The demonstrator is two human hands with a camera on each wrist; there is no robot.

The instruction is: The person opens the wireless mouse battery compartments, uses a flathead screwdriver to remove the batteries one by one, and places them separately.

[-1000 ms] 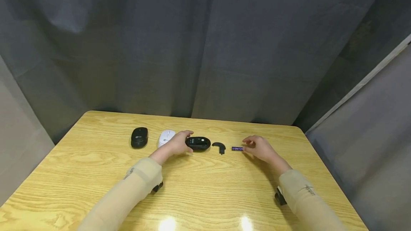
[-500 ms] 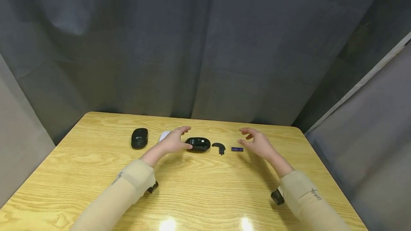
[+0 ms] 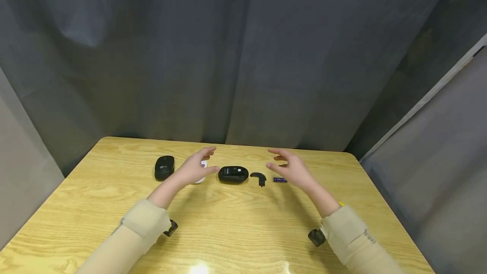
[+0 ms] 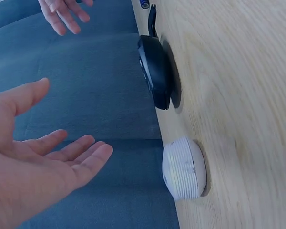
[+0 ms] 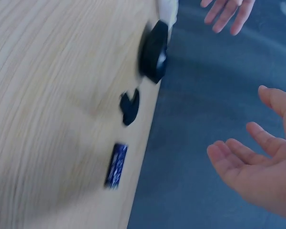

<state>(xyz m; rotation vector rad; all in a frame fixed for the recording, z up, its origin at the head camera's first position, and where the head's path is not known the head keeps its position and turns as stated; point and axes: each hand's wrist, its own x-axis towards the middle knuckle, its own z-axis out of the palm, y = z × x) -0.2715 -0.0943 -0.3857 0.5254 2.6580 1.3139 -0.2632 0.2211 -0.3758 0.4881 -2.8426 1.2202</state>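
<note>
Raised above the table, my left hand [image 3: 193, 168] holds nothing, its fingers spread and relaxed. It partly hides a white computer mouse [image 4: 185, 169] in the head view. My right hand [image 3: 294, 170] is likewise in the air with loose fingers and an empty palm, just over a purple battery [image 5: 116, 165]. Between the hands a black mouse [image 3: 233, 174] lies with its underside up. To its right is a small black hook-shaped cover [image 3: 260, 178], flat on the wood. Both palms show bare in the wrist views.
Another black mouse [image 3: 165, 168] stands at the left of the row. The wooden table [image 3: 236, 223] ends just behind the items, where a dark grey curtain [image 3: 236, 62] hangs. A lighter panel [image 3: 437, 147] borders the right side.
My left hand has let go of the overturned black mouse and moved left and up. My right hand has left the battery, rising and shifting left. The items keep their places on the table.
</note>
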